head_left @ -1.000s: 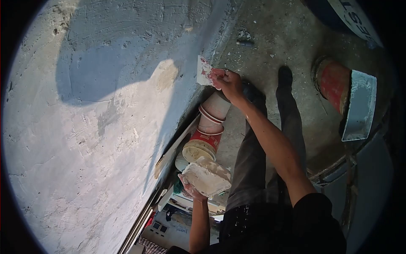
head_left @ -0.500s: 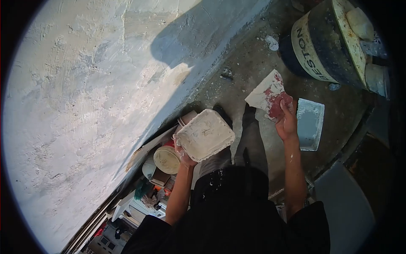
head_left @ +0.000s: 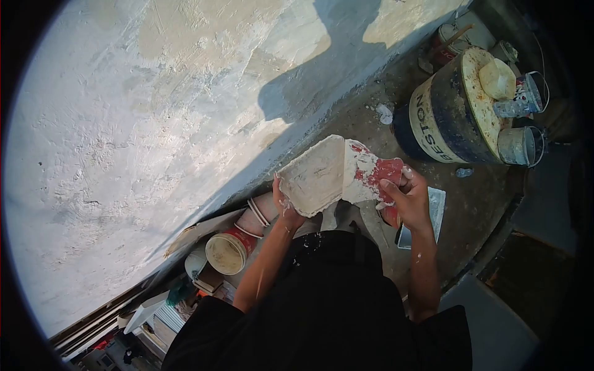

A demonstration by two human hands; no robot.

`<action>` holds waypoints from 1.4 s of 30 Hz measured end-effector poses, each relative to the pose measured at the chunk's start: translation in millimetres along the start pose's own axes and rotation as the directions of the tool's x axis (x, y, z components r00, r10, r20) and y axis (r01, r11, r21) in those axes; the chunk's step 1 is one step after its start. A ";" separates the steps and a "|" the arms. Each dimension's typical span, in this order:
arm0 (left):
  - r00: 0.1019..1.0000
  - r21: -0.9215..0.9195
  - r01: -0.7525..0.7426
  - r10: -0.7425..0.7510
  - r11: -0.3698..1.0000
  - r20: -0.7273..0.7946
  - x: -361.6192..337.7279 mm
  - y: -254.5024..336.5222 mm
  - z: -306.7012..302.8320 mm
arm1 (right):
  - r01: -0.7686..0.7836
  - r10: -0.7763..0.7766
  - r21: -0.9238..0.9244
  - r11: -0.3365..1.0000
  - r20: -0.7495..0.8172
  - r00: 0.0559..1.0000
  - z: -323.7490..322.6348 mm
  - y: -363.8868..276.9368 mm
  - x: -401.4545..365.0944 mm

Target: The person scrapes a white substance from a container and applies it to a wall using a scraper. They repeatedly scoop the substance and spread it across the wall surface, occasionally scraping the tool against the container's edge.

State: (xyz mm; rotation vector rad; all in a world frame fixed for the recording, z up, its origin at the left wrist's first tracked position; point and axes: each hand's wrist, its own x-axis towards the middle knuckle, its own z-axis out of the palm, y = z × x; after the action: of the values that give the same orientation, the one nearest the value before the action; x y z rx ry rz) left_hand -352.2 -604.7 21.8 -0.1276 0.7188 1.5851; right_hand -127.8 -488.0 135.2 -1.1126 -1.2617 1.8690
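Observation:
My left hand grips the near left edge of a shallow rectangular tray, whose inside and rim are crusted with off-white plaster. In my right hand is a flat red putty spreader, held at its narrower end between thumb and fingers. Plaster coats the spreader's wide part. The spreader's wide edge lies right at the tray's right rim. Both things are held in front of my body, over the floor. A rough, partly plastered wall rises on the left.
A large drum marked BESTON stands at the right, with small pails on its lid. On the floor, a grey rectangular tray lies behind my right hand. A red-sided bucket sits by the wall's foot.
My right hand has brought the spreader left to the tray's rim. The tray has moved up and slightly right in view and turned. The view has shifted, showing more beyond the drum.

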 end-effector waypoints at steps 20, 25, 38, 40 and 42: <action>0.996 -0.069 -0.076 0.079 0.995 0.050 23.6 -12.7 11.5 | 0.454 -0.155 -0.872 0.184 0.430 0.889 38.9 -89.0 42.5; 0.983 -0.097 -0.132 0.143 0.987 0.118 28.1 -22.6 5.2 | 0.383 0.004 -0.882 0.275 0.400 0.917 34.5 -86.2 56.6; 0.994 0.049 -0.022 0.017 0.999 0.105 22.9 -34.3 8.4 | 0.805 -0.033 -0.592 0.046 0.804 0.594 63.5 -57.4 59.1; 0.992 0.081 -0.048 0.038 0.996 0.121 20.7 -34.3 9.6 | 0.814 0.049 -0.581 -0.007 0.813 0.581 65.1 -51.2 54.2; 0.986 0.184 -0.121 0.096 0.976 0.135 9.6 -25.8 29.0 | 0.819 0.096 -0.572 -0.037 0.814 0.573 62.5 -46.2 49.6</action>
State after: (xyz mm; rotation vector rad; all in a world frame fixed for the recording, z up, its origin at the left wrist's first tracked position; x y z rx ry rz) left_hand -320.3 -582.2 30.8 0.1539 0.7865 1.6028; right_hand -204.4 -456.1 175.4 -0.2016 -3.1785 0.5362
